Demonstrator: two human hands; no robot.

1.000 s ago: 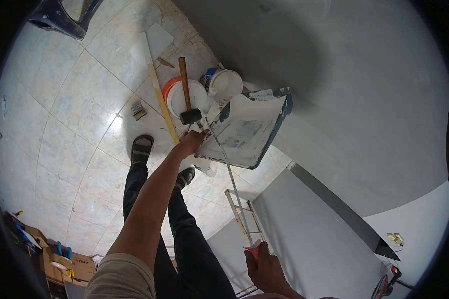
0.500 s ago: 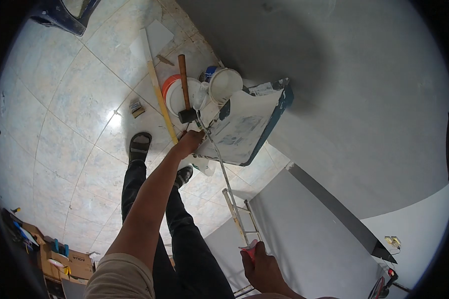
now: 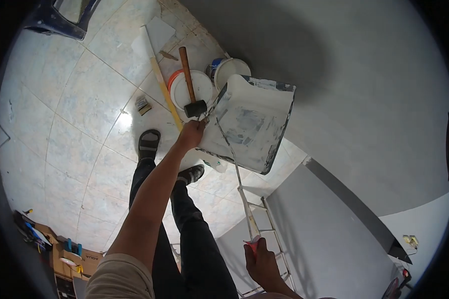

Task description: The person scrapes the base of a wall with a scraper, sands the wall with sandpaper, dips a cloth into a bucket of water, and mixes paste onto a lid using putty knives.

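Note:
My left hand (image 3: 191, 134) is closed on the near-left edge of a large paint tray (image 3: 254, 132), held tilted with its white-smeared inside facing me. Close to those fingers is the black head of a mallet (image 3: 187, 82), which lies across a white bucket (image 3: 203, 87) with a red rim. Lower right, my right hand (image 3: 262, 264) wraps round the red grip of a roller frame (image 3: 238, 172). Its long, bent, paint-coated rod reaches up over the tray. I cannot make out a roller sleeve at its far end.
Another white bucket (image 3: 232, 70) stands behind the tray by the grey wall (image 3: 374, 99). A yellow-and-white strip (image 3: 162, 82) and a small box (image 3: 143, 105) lie on the tiles. A ladder (image 3: 267, 219) leans lower right; cardboard boxes (image 3: 77, 261) are lower left.
The tray has turned, showing more of its inside. The rod's far end has gone from beside the buckets to over the tray. Both hands keep their hold, and the view has shifted slightly.

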